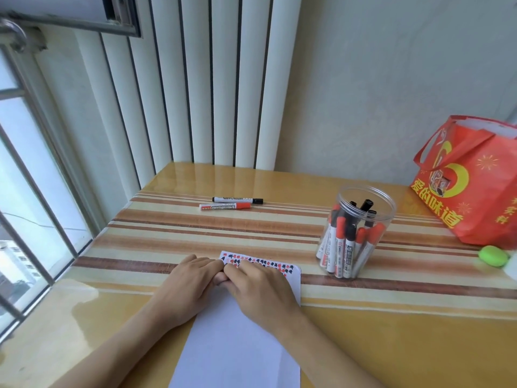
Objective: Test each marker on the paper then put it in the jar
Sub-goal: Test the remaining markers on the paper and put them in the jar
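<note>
A white sheet of paper (237,345) lies on the table in front of me, its far edge covered with rows of red and black test marks (268,265). Both hands rest on the sheet near that edge. My left hand (190,281) and my right hand (260,289) meet at the fingertips, fingers loosely bent, and no marker shows in either. A black whiteboard marker (237,200) and a red one (225,207) lie side by side, capped, farther back on the table. To the right stands a clear plastic jar (355,231) holding several red and black markers.
The striped, glossy table (140,236) meets a window on the left and a white radiator at the back. A red gift bag (472,186) stands at the far right, with a small green round object (493,256) in front of it.
</note>
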The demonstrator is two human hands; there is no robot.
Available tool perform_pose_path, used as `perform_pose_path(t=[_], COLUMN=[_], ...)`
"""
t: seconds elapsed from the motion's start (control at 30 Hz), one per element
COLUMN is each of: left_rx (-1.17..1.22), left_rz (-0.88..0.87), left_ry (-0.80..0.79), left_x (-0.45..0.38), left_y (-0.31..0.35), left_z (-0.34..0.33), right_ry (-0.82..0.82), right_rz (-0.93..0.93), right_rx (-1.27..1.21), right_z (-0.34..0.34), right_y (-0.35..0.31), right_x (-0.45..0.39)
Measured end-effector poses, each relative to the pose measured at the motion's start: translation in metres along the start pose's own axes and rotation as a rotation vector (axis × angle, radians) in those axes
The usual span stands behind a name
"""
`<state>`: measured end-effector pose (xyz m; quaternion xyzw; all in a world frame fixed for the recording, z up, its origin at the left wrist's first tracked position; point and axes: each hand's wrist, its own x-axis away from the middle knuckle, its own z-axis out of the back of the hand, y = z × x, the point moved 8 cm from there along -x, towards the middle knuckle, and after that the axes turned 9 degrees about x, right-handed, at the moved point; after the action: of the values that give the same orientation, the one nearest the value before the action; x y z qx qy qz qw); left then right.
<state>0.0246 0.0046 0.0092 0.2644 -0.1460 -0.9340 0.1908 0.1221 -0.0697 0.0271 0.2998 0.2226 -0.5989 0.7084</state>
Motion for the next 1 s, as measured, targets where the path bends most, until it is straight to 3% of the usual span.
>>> perform_pose_path(t=[0.17,0.3,0.43,0.53,0.63,0.8,1.0], left_rx=[0.011,0.016,0.002,0.019,0.047,0.03,0.005], left_rz=[-0.037,-0.042,0.031,0.053,0.025,0.048,0.148], left_ry=[0.05,0.118,0.091,-0.007,-0.097,-0.09,-0.032], left_x=[0.002,0.0,-0.002,-0.001,0.0,-0.001,0.001], left_y=[0.005,0.007,0.001,-0.003,-0.003,-0.008,-0.023], left_z=[0.005,0.014,0.009,-0.002,-0.011,-0.014,-0.014], right_ry=[-0.013,-0.133,-0.184,-0.121,-0.024,0.01,-0.073], right_rz=[-0.005,-0.052,-0.294,-0.492,-0.569,-0.967,-0.956], right_rx=[0.001,-0.055,-0.248,-0.387,-0.469,-1.107,-1.068], right_z=[0.005,0.002,0.0,0.003,0.008,-0.015,-0.018], right_y=[0.002,0.017,0.051,0.077,0.093,0.112,0.115], right_x=[-0.002,0.0,0.008,0.011,0.013,0.028,0.028])
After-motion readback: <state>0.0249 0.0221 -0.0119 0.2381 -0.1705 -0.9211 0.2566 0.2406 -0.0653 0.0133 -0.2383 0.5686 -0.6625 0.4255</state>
